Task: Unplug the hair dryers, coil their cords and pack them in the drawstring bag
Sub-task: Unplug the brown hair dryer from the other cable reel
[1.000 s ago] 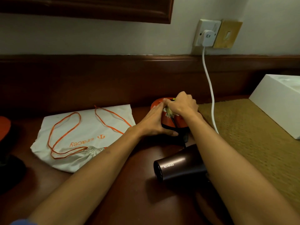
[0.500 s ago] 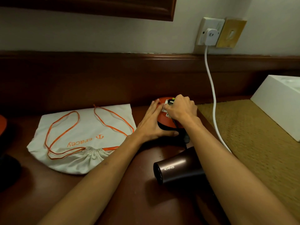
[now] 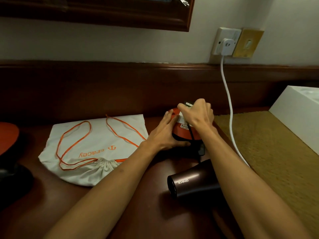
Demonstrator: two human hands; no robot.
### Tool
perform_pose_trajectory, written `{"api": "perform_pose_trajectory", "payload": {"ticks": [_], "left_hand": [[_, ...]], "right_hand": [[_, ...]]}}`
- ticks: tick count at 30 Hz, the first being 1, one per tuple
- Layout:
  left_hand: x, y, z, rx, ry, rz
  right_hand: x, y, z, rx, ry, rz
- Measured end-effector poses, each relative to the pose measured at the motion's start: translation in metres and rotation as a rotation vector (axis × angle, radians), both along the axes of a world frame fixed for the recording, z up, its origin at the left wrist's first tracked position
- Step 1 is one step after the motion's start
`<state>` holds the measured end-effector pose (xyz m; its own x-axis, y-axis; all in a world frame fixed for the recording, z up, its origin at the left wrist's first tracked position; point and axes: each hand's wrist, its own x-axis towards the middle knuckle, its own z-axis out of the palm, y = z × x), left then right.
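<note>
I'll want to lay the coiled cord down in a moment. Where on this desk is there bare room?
Free: the dark wood in front of the drawstring bag, left of the brown hair dryer, and the woven mat between the white cord and the white box. Crowded: around the orange reel, where the left hand and right hand work.

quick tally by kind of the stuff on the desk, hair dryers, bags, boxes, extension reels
hair dryers: 1, the brown hair dryer
drawstring bags: 1, the white drawstring bag
extension reels: 1, the orange reel under both hands
boxes: 1, the white box
total: 4
</note>
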<state>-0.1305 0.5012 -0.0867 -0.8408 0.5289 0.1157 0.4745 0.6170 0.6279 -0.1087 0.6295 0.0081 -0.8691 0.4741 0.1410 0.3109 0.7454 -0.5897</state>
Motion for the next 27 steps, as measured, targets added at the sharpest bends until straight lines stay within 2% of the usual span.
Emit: {"api": "perform_pose_trajectory", "payload": {"ticks": [4, 10, 14, 17, 21, 24, 27], "left_hand": [[-0.002, -0.012, 0.020, -0.002, -0.115, -0.048], [0.022, -0.068, 0.046, -0.171, -0.060, 0.097], [0.056, -0.097, 0.059, -0.223, -0.039, 0.203], [0.084, -0.104, 0.068, -0.229, -0.064, 0.220], [0.121, -0.103, 0.075, -0.210, -0.062, 0.192], [0.148, -0.090, 0.078, -0.172, -0.016, 0.136], [0.168, -0.069, 0.073, -0.086, 0.001, 0.063]], "right_hand": [[0.005, 0.001, 0.011, -0.082, -0.089, 0.108], [0.041, -0.013, 0.015, -0.083, -0.163, 0.478], [0.049, -0.041, -0.005, 0.228, -0.307, 0.629], [0.056, -0.050, -0.021, 0.391, -0.349, 0.622], [0.077, -0.050, -0.027, 0.487, -0.314, 0.556], [0.108, -0.040, -0.021, 0.462, -0.220, 0.499], [0.142, -0.015, -0.020, 0.330, -0.120, 0.440]]}}
